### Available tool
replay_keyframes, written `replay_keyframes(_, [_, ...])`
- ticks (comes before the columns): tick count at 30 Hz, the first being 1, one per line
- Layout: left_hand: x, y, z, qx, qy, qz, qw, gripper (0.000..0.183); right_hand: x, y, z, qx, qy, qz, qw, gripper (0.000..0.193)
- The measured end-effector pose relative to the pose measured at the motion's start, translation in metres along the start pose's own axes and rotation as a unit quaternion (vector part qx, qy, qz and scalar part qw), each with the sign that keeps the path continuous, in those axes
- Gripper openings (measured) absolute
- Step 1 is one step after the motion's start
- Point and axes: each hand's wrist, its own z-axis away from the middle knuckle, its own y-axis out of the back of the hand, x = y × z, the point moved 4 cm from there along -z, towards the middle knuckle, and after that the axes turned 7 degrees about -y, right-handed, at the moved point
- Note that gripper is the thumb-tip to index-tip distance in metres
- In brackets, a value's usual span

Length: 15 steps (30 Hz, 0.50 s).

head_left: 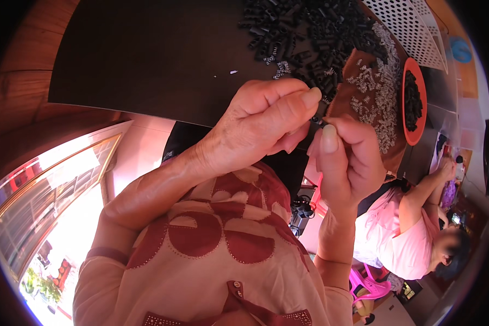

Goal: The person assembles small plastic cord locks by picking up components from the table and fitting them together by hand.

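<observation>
My left hand (269,117) is closed in a fist, its thumb pressed along the curled fingers; what it holds is hidden. Close beside it, my right hand (353,155) pinches with thumb and forefinger. A tiny dark piece (318,120) shows between the two hands, at the right fingertips; its kind is too small to tell. Just beyond the hands lies a heap of small black tubular parts (331,27). Many small metal coil springs (386,92) are spread over a brown cloth (337,106) to the right, and a few springs (282,69) lie by the black heap.
The dark tabletop (141,54) carries two small white scraps (233,71). An orange bowl (407,122) of black parts stands at the right edge, near a white perforated basket (405,27). Another person in pink (399,233) sits at right, by a pink plastic stool (367,282).
</observation>
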Motion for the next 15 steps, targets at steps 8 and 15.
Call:
replay_keyframes(8, [0.0006,0.0042,-0.0019,0.013,0.023,0.021,0.999,0.029,-0.0026,0.0014,-0.0055,-0.022,-0.058,-0.014,0.998,0.004])
replay_keyframes(15, [-0.0007,0.0041,-0.0015,-0.008,0.009,0.029,1.0,0.032,-0.0059,-0.0004,-0.0033,-0.02,0.023,0.076,0.997,0.006])
